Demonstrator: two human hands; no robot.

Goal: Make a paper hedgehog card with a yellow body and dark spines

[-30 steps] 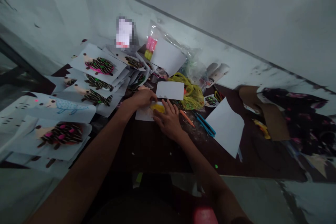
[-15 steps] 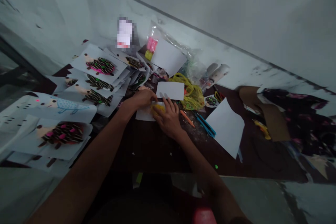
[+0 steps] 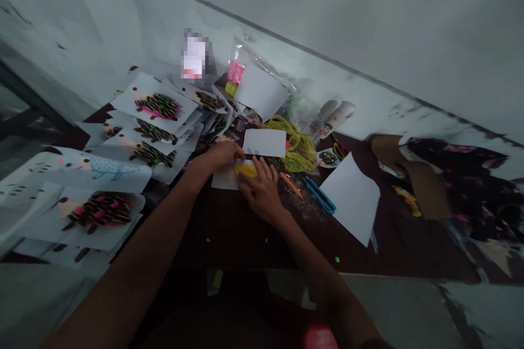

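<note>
A yellow piece (image 3: 246,169) lies on a white card (image 3: 223,179) on the dark table. My left hand (image 3: 224,154) is at the card's upper left with its fingers bent together near the yellow piece; whatever is between the fingertips is too small to tell. My right hand (image 3: 262,185) rests at the right side of the yellow piece, its fingers spread and its thumb side touching the edge. Just above my hands lies a blank white card (image 3: 264,143).
Stacked hedgehog cards (image 3: 155,103) fill the left side. Behind are a yellow net bag (image 3: 301,150) and a clear plastic bag. To the right lie an orange tool (image 3: 291,185), blue scissors (image 3: 321,195), white paper (image 3: 354,196) and a yellow glue gun (image 3: 408,202).
My right hand has shifted slightly right and down, and more of the yellow piece shows. My left hand has barely moved.
</note>
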